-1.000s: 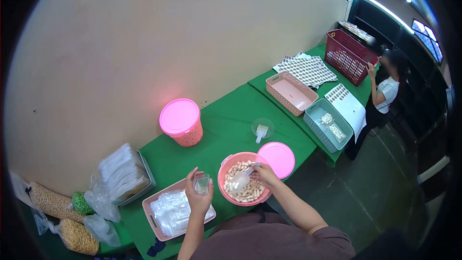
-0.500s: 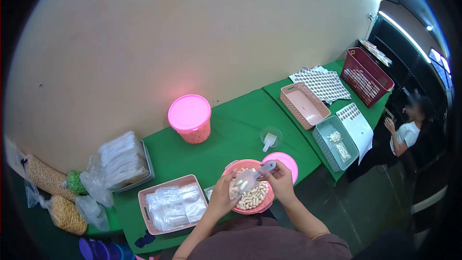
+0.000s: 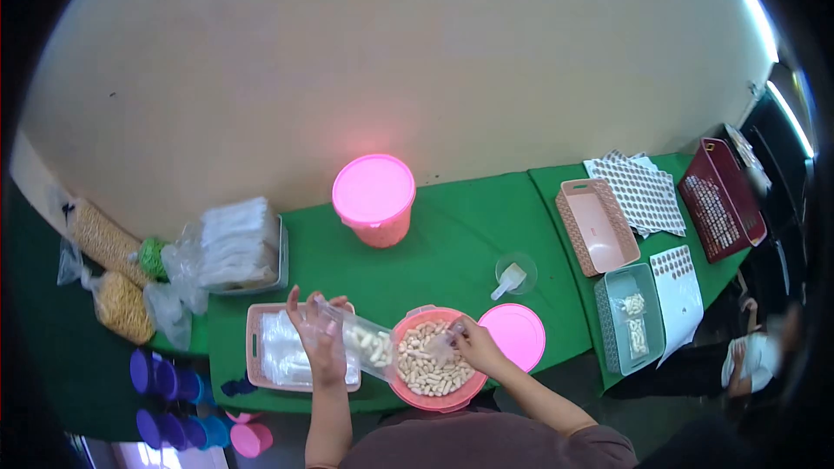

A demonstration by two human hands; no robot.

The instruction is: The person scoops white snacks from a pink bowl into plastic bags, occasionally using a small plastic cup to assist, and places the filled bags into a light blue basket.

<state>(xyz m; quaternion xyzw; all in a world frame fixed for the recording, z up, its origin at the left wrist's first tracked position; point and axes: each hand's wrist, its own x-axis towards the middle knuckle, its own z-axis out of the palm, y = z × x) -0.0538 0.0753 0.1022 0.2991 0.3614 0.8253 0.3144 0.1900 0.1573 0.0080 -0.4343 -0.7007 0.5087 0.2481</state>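
My left hand (image 3: 321, 347), some fingers raised, pinches the top of a clear plastic bag (image 3: 369, 349) with a few pale, finger-shaped snack pieces inside. The bag lies tilted, its filled end against the left rim of a pink tub (image 3: 415, 399). Many of the same pale snack pieces (image 3: 426, 379) lie in the tub. My right hand (image 3: 476, 345) is closed around the handle of a clear scoop (image 3: 441, 346), whose bowl is down among the pieces. Behind my left hand sits a pink basket (image 3: 253, 356) of flat clear bags (image 3: 285, 352).
A round pink lid (image 3: 519, 339) lies right of the tub. Farther back are a lidded pink bucket (image 3: 375, 195) and a small bowl (image 3: 527, 267) with a scoop. A green basket (image 3: 611, 330) holds filled bags. Another person (image 3: 751, 365) is at far right.
My left hand has moved left with the bag, away from over the tub. My right hand has lowered the scoop from the bag into the snack pieces. The view has shifted.
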